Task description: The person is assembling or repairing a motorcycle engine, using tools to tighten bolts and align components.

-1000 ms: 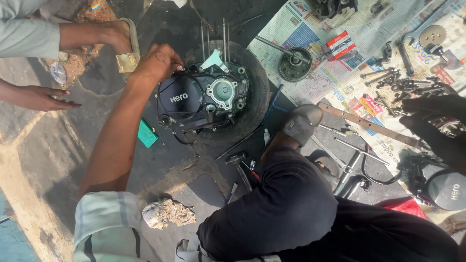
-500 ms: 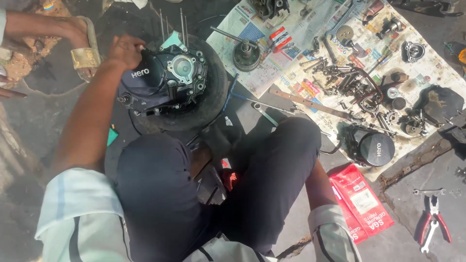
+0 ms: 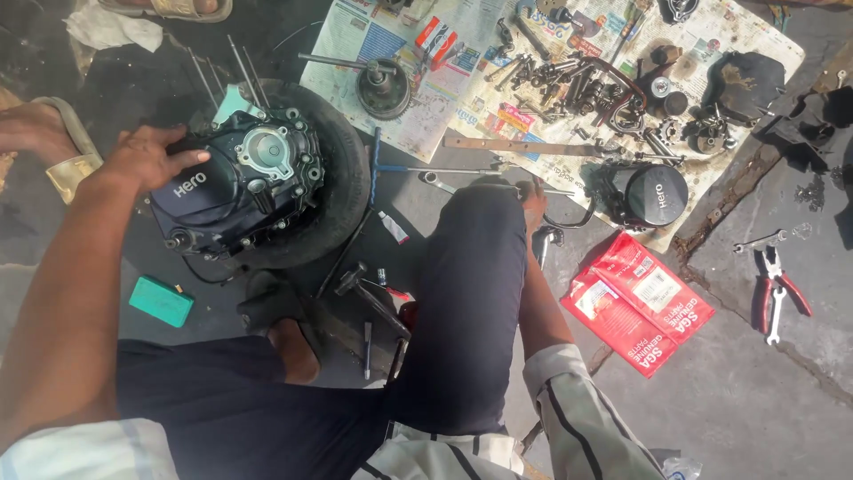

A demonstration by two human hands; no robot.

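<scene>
Landmark: we take the engine [image 3: 233,187], a dark motorcycle block, as our reference; it sits on a tyre [image 3: 342,191] that cradles it off the ground.
Sandal: left of the engine, another person's foot in a sandal [image 3: 62,156] lies close to our wrist.
Green box: below and left of the engine, a small green box [image 3: 161,301] rests on the ground.
Left hand: our left hand [image 3: 147,158] lies flat on the engine's upper left cover, fingers spread and pressing down, thumb apart; we judge it steadies the block on its soft seat. It pinches nothing.
Studs: long studs [image 3: 240,71] rise from the engine's far side.
T-wrench: right of the tyre, a T-wrench [image 3: 373,173] lies within reach.
Knee: right of the engine, our raised knee [image 3: 475,258] hides much of the right arm.
Right hand: our right hand [image 3: 533,197] shows just past the knee, right of the engine, fingertips down by a spanner [image 3: 453,185]; we cannot tell how far the fingers open or whether they grip.
Newspaper: far right of the engine, newspaper [image 3: 355,36] holds bolts and parts, likely to keep them together.
Red packets: red packets [image 3: 635,298] lie below the paper.
Pliers: farthest right lie pliers [image 3: 782,289].
</scene>
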